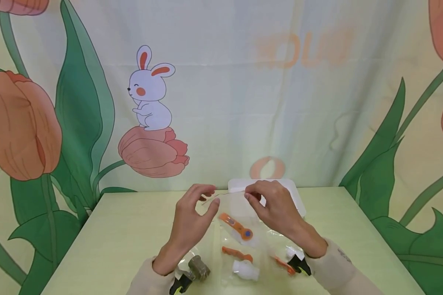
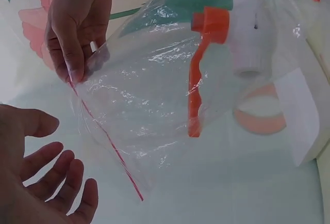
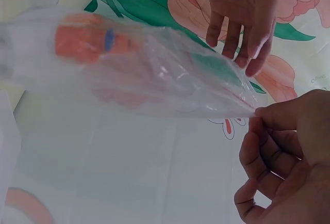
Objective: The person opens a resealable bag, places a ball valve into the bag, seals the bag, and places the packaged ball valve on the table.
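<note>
My right hand (image 1: pixel 277 205) pinches a clear zip bag (image 2: pixel 154 90) between thumb and finger at one end of its red zip strip (image 2: pixel 111 141). The bag hangs down. Inside lies a white plastic valve (image 2: pixel 250 33) with an orange lever handle (image 2: pixel 194 84); a blue part on it shows in the head view. My left hand (image 1: pixel 192 217) is apart from my right, close to the other end of the strip, fingers spread and loosely bent. In the left wrist view it holds nothing.
On the table below are a second orange handle (image 1: pixel 237 253) and white fitting (image 1: pixel 245 270), plus another orange piece (image 1: pixel 284 265) at right. A brown roll-like object (image 1: pixel 199 268) lies near my left wrist. A white tray (image 1: pixel 297 196) stands behind, by the printed curtain (image 1: pixel 221 102).
</note>
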Available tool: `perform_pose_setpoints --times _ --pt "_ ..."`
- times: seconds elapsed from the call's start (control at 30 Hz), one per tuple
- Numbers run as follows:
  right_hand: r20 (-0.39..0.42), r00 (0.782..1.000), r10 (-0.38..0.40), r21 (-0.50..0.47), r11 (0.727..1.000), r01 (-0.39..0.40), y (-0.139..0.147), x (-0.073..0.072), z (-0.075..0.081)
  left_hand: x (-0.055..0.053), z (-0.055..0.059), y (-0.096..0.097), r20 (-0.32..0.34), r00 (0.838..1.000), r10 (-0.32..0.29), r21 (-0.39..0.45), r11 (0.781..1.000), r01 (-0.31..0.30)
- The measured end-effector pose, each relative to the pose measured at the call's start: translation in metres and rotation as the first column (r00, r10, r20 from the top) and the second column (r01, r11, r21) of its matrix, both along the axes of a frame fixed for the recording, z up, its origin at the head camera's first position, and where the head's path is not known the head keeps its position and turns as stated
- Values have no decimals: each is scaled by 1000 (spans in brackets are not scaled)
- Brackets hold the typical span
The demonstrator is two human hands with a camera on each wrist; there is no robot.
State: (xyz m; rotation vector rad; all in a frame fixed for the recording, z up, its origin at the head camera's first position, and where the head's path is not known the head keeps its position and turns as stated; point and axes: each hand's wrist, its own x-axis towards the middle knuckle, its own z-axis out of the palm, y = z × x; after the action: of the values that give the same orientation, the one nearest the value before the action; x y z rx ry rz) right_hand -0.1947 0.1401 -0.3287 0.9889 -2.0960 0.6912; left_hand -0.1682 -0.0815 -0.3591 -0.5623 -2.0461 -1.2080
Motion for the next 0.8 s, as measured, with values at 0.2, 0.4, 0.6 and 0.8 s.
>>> perform_pose_setpoints --times 0.2,0.4,0.6,0.8 --pt "47 999 -8 41 999 6 5 0 2 -6 14 5 66 994 -84 -140 986 93" --pt "67 998 -4 61 998 0 5 0 1 -16 19 10 287 940 -183 -143 963 231" --pt "60 998 9 49 999 -12 4 1 1 -20 19 16 412 883 -223 -83 956 281" --pt "77 997 14 40 999 -17 4 2 1 -21 18 18 425 865 -266 -44 949 313"
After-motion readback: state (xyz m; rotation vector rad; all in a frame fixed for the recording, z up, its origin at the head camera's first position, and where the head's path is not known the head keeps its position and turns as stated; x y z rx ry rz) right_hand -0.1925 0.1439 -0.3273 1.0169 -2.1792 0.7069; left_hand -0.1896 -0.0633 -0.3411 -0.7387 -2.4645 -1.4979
